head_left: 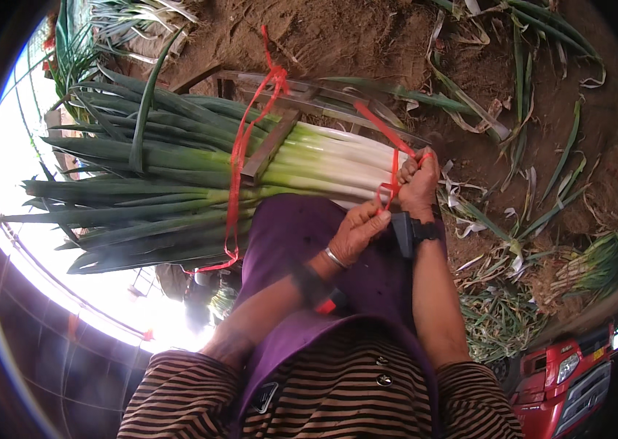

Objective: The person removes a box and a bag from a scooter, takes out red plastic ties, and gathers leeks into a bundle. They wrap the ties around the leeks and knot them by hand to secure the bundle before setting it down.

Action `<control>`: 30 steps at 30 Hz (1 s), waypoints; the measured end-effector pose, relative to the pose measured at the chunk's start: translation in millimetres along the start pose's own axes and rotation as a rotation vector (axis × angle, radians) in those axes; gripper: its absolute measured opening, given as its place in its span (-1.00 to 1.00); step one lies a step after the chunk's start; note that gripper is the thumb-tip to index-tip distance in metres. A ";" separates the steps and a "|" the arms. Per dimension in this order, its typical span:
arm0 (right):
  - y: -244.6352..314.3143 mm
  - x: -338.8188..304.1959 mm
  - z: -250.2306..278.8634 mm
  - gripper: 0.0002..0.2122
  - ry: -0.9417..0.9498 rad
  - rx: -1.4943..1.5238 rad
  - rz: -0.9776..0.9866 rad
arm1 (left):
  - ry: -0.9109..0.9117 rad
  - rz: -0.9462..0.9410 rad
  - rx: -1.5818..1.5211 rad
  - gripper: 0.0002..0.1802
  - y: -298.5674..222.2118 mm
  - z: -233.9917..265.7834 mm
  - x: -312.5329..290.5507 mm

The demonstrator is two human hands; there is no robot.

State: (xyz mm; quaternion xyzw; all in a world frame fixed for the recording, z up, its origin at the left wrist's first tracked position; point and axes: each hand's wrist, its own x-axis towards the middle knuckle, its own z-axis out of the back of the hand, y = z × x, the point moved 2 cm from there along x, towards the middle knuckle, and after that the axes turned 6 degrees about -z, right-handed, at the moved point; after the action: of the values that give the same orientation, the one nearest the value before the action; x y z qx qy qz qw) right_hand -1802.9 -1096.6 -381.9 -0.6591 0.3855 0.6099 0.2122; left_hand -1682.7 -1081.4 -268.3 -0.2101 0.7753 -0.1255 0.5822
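Note:
A thick bundle of large green onions [338, 157] lies across a low wooden rack, white stalks to the right and long green leaves to the left. At the white end, red plastic twine [395, 172] comes around the stalks. My right hand [419, 185] is closed on the twine beside the stalk ends. Just below and left of it, my left hand [356, 233] pinches another part of the same twine. A second red tie [236, 164] hangs loosely over the leafy part, knotted to the rack at its far end.
A wooden bar [270, 146] crosses the bundle. Loose leaves [484, 121] litter the soil at right. More onions [144, 18] lie at far left, with a leaf pile [503, 318] at lower right. A red truck [565, 380] stands beyond. My purple apron [294, 234] touches the bundle.

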 end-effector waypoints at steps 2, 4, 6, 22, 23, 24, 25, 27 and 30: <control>-13.5 27.3 6.7 -0.82 -0.073 -0.018 -0.006 | 0.025 0.048 -0.105 -0.74 11.9 -4.6 -3.3; -22.8 49.6 8.6 -0.92 -0.224 -0.820 0.553 | -0.035 0.110 -0.303 -0.72 28.3 -1.6 -8.1; -26.0 60.5 -5.2 -0.97 -0.302 -1.101 0.762 | -0.069 0.094 -0.416 -0.72 33.4 8.0 -4.9; 80.1 33.8 -4.3 -0.83 0.114 -1.678 0.770 | -0.085 -0.358 0.985 -0.81 -18.1 17.9 16.2; 88.4 28.1 -6.7 -0.84 0.087 -1.760 0.725 | -0.080 -0.356 0.986 -0.81 -15.5 16.6 19.3; 90.3 26.9 -5.0 -0.84 0.083 -1.759 0.721 | -0.059 -0.256 1.051 -0.83 -9.1 14.1 23.8; 93.1 24.3 -5.8 -0.81 0.087 -1.779 0.770 | -0.042 -0.160 1.117 -0.84 -4.3 12.1 26.2; 88.5 22.3 -3.5 -0.76 0.088 -1.796 0.820 | -0.031 -0.118 1.169 -0.82 9.2 13.5 29.2; 46.1 4.8 -7.5 -0.65 0.235 -0.653 0.004 | -0.038 -0.071 1.178 -0.79 23.8 23.1 32.2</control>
State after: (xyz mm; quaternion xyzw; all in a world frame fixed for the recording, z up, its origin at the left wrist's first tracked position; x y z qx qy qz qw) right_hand -1833.6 -1131.6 -376.5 -0.7572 0.1930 0.6214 -0.0570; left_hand -1672.4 -1074.5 -312.8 0.1205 0.5568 -0.5507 0.6100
